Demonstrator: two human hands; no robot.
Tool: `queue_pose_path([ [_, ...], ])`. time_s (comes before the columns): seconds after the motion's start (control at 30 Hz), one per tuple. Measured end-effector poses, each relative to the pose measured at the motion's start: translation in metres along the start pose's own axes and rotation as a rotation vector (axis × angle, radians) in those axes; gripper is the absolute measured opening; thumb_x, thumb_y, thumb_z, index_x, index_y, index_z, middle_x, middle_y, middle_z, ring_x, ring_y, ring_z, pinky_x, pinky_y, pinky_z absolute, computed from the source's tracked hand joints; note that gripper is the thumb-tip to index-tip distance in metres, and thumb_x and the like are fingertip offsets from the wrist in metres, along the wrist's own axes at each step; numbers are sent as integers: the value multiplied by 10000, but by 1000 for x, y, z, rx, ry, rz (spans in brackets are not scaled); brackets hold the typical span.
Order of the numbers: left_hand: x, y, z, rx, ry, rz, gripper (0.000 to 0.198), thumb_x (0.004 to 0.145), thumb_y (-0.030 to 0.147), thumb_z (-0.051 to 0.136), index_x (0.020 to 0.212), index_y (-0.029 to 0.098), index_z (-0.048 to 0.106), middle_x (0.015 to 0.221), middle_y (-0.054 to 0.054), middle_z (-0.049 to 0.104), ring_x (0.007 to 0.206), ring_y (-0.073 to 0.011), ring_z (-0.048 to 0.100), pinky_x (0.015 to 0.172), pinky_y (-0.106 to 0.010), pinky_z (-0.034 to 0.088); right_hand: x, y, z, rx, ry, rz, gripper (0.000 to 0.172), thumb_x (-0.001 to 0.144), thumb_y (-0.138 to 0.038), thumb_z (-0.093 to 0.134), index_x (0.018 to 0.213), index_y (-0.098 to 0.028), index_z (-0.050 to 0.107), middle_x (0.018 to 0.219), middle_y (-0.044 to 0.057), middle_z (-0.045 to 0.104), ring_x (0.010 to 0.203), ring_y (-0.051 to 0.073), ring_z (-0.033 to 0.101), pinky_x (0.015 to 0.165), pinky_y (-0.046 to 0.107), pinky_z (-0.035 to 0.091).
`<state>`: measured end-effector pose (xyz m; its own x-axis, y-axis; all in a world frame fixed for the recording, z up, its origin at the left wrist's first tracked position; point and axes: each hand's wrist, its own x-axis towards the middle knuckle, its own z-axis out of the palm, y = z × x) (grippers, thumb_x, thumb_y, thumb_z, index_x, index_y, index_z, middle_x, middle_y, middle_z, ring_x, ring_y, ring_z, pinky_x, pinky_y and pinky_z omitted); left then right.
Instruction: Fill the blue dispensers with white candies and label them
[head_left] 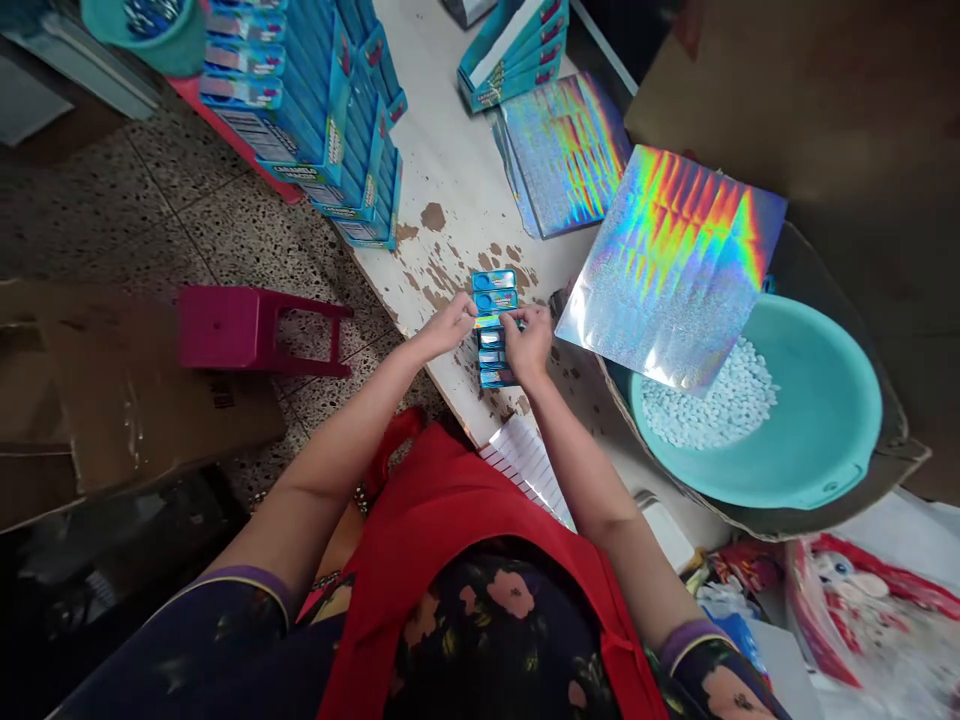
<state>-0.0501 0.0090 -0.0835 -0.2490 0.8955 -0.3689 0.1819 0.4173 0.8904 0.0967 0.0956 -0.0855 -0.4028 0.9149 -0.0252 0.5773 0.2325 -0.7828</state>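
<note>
Just in front of me on the table, a short column of small blue candy packs (495, 282) lies with their long sides together. The upper ones show printed faces; the lower ones look dark with shiny silvery tops. My left hand (448, 328) is closed at the column's left side, its fingertips pinching one end of a narrow shiny rainbow strip (487, 322). At the strip's other end, the thumb and finger of my right hand (529, 342) pinch together over the packs. My fingers partly hide the strip and the packs beneath.
Stacked blue display boxes (330, 150) stand at the back left, another box (517, 55) farther back. Holographic sheets (570, 150) lie on the table (427, 90). One sheet (675, 260) overhangs a turquoise basin (817, 400) of white candies (712, 405). A pink stool (225, 328) stands left.
</note>
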Motion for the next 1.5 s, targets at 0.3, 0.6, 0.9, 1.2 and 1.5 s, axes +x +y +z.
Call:
queue_pose_path([
  [0.3, 16, -19, 33, -308, 180, -222, 102, 853, 199, 417, 922, 208, 343, 526, 95, 421, 405, -76, 403, 455, -177, 335, 14, 17, 23, 32, 60, 197, 277, 708, -270, 659, 899, -181, 480, 980, 55, 575, 901, 184, 553, 871, 354, 440],
  [0.6, -46, -52, 63, 371, 240, -384, 151, 849, 351, 478, 927, 221, 486, 756, -9, 601, 717, -179, 599, 616, -250, 407, -61, 60, -39, 106, -30, 137, 304, 910, -432, 426, 1053, -183, 526, 1025, 82, 645, 950, 191, 600, 860, 342, 465],
  [0.9, -92, -13, 165, 602, -496, 175, 240, 890, 325, 436, 1035, 208, 587, 1077, -65, 630, 1032, -214, 536, 899, -319, 396, -225, 160, -157, -583, -401, 347, 448, 625, -601, 721, 766, -188, 620, 931, 111, 579, 893, 260, 536, 716, 368, 452],
  [1.2, -74, 11, 261, 810, -963, 362, 261, 893, 382, 449, 950, 234, 657, 967, -59, 703, 940, -235, 614, 826, -345, 380, -255, 162, -173, -115, -266, 512, 234, 834, -401, 545, 843, -183, 629, 738, 26, 652, 657, 164, 586, 614, 280, 469],
  [1.5, -65, 15, 264, 849, -891, 332, 304, 889, 336, 384, 861, 192, 651, 897, -80, 710, 879, -244, 630, 776, -343, 386, -281, 151, -164, -539, -56, 208, 323, 897, -349, 525, 1173, -208, 615, 1276, 136, 553, 1136, 280, 488, 912, 445, 429],
])
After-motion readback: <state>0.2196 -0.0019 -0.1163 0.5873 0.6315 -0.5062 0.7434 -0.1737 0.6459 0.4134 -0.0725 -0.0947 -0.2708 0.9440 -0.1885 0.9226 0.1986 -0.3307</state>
